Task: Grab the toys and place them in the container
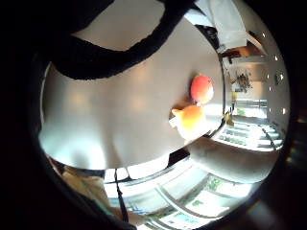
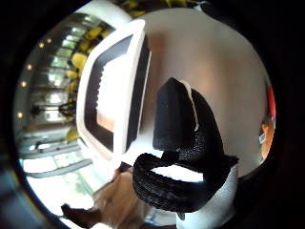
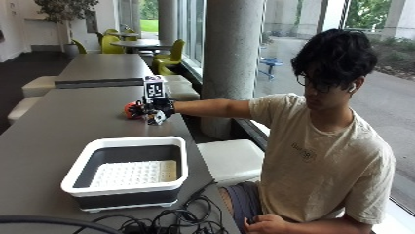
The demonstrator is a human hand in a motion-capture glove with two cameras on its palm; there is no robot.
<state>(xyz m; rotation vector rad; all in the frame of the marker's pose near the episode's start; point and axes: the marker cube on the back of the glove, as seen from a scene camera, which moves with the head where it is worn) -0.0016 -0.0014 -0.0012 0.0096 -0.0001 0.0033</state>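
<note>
Gloved right hand [image 3: 156, 110] stretched far along the table [image 3: 45, 131], beside the toys [image 1: 196, 108]; fingers' state unclear. Container [image 3: 127, 170] near, well behind.

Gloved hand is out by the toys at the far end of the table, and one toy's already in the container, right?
Not quite. The container is empty: the outside view shows only its bare perforated floor. The rest holds: the gloved right hand is out by the toys at the far end of the table.
</note>
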